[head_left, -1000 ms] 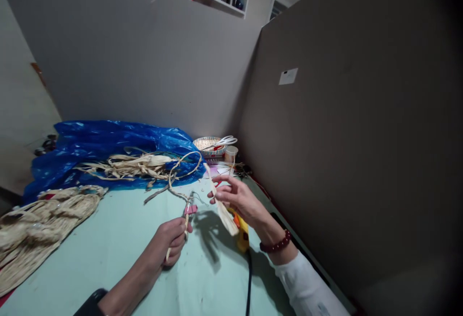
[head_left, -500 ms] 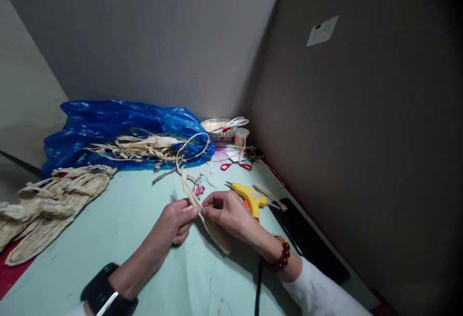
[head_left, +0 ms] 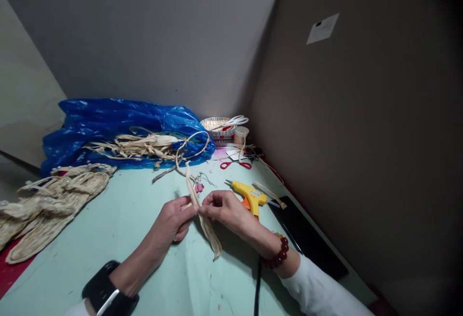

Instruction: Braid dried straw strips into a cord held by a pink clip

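Observation:
A long pale strip of dried plant fibre (head_left: pixel 209 234), perhaps husk, runs between my hands above the pale green table. My left hand (head_left: pixel 176 218) pinches it between thumb and fingers near its middle. Close beside, my right hand (head_left: pixel 227 212) pinches the same strip with thumb and forefinger. One end of the strip points up and away, the other hangs toward me and looks creased. Just beyond my right hand lies a yellow glue gun (head_left: pixel 251 195) with an orange trigger. A small pink clip (head_left: pixel 198 188) sits behind the strip.
A blue plastic bag (head_left: pixel 90 123) with loose fibre strips (head_left: pixel 144 147) on it lies at the back. Woven fibre slippers with beads (head_left: pixel 65 210) rest at left. Red-handled scissors (head_left: pixel 236 165), a small basket (head_left: pixel 217 124) and a cup (head_left: pixel 240 135) are behind; a black flat device (head_left: pixel 307 239) lies right.
The strip between my hands has turned: its far end has shifted slightly right, and its near end has swung left and now looks narrower and creased. Both hands stay in nearly the same place.

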The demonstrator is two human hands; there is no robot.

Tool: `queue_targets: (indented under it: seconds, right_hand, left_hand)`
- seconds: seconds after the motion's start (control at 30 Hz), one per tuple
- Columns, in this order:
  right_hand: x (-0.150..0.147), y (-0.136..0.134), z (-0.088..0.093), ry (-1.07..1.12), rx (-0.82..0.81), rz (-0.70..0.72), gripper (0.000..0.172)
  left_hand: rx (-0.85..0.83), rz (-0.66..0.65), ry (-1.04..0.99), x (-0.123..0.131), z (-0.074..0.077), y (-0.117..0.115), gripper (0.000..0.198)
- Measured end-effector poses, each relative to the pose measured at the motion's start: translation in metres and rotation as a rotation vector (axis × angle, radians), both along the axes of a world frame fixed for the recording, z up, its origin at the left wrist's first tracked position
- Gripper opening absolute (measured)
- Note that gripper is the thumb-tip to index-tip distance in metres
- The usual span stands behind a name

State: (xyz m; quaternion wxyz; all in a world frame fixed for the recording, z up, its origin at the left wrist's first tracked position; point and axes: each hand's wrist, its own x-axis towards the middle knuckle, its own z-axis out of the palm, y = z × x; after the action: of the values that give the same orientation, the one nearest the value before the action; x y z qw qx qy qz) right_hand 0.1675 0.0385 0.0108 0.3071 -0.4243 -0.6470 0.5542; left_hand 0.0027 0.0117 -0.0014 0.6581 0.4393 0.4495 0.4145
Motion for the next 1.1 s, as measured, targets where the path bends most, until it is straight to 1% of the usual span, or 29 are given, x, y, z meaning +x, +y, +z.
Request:
queue_targets:
  seconds: [0.07,0.2,0.33,0.43,0.53,0.67,0.77,0.9,0.97,1.1]
  right_hand:
    - [0.0,0.0,-0.002,0.009,-0.025,0.003,0.013]
    - [-0.001,0.001,-0.003,-0.015,-0.074,-0.021,0.008]
    - [-0.002,0.002,-0.007,-0.02,-0.076,-0.031,0.004]
    - [-0.002,0.002,-0.01,0.009,-0.066,-0.024,0.007]
    - [-0.002,0.002,-0.012,0.032,-0.089,-0.011,0.009]
    - [-0.002,0.002,-0.012,0.082,-0.129,-0.007,0.015]
    - [-0.002,0.003,-0.013,0.092,-0.115,-0.006,0.021]
    - [-0.002,0.003,-0.011,0.094,-0.128,0.0,0.02]
    - [-0.003,0.001,-0.009,0.108,-0.146,-0.001,0.02]
    - [-0.005,-0.001,-0.005,0.114,-0.163,-0.004,0.027]
  left_hand:
    - [0.005,-0.009,0.024,-0.001,0.0,0.0,0.03]
    - [0.004,-0.016,0.039,-0.001,-0.001,0.0,0.026]
    - [0.012,-0.012,0.042,0.0,0.0,0.001,0.026]
    - [0.005,-0.009,0.028,0.001,0.0,0.001,0.028]
    - [-0.006,-0.002,0.03,0.001,0.0,0.001,0.028]
    - [0.024,0.001,0.114,0.002,-0.002,0.001,0.031]
    - [0.042,0.007,0.139,0.002,-0.004,0.002,0.032]
    - [0.024,-0.008,0.082,0.001,-0.002,0.002,0.029]
    - [0.021,-0.019,0.087,0.001,0.0,0.001,0.029]
    - [0.044,-0.014,0.129,0.001,0.0,0.001,0.031]
